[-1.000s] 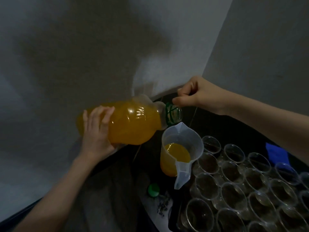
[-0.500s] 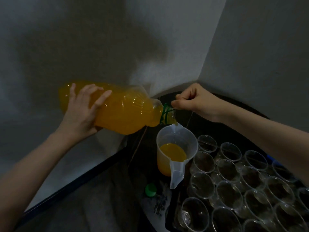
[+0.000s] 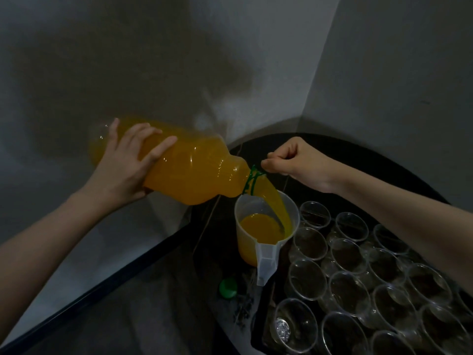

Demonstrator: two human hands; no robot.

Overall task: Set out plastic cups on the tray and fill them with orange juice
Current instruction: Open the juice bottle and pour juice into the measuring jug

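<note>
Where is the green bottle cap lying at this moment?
In the head view, the green cap lies low in the middle on the dark table, to the left of the tray's near corner and below-left of the jug's handle.

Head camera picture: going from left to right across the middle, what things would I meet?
Left hand → juice bottle → measuring jug → right hand → clear cups on the tray.

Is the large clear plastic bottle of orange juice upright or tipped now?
Tipped. The large clear plastic bottle of orange juice lies nearly level, neck down, and juice streams into the translucent plastic measuring jug.
</note>
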